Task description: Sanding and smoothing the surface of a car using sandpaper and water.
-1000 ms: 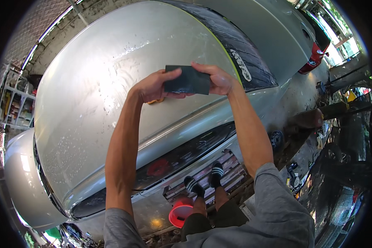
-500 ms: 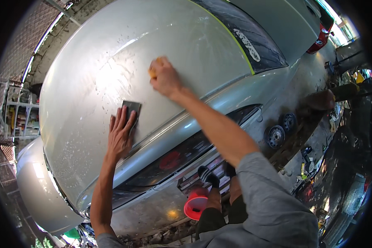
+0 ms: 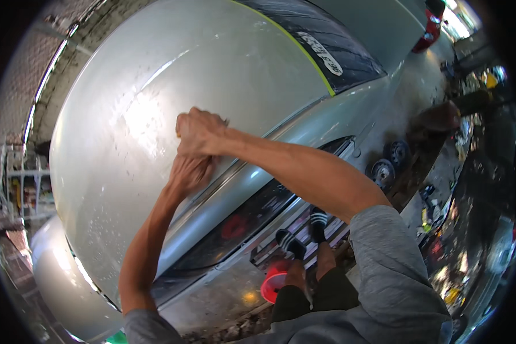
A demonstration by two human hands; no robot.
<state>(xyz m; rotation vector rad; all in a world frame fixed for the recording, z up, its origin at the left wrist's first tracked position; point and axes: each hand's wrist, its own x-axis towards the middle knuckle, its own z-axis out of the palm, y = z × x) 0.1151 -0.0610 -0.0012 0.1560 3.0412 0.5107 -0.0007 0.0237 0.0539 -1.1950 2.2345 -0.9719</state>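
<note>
My right hand [image 3: 203, 131] is curled in a fist above the silver car roof [image 3: 235, 74], blurred by motion. A sliver of an orange-yellow sponge [image 3: 178, 134] peeks out at its left side. Directly beneath and against it is my left hand [image 3: 192, 172], whose fingers are covered by the right one. The dark grey flat pad seen under the left hand earlier is hidden from view. Wet streaks and droplets mark the roof around a bright patch of glare.
Yellow-green tape edges the dark rear glass [image 3: 350, 46]. My feet, in striped slides [image 3: 290, 244], stand on a slatted platform [image 3: 261, 256] beside the car. A red bucket [image 3: 271, 288] is close by. Wheel rims [image 3: 382, 172] and clutter lie to the right.
My right hand has swept down and left with the sponge to meet my left hand. The left hand has moved slightly right and the flat pad has gone out of sight.
</note>
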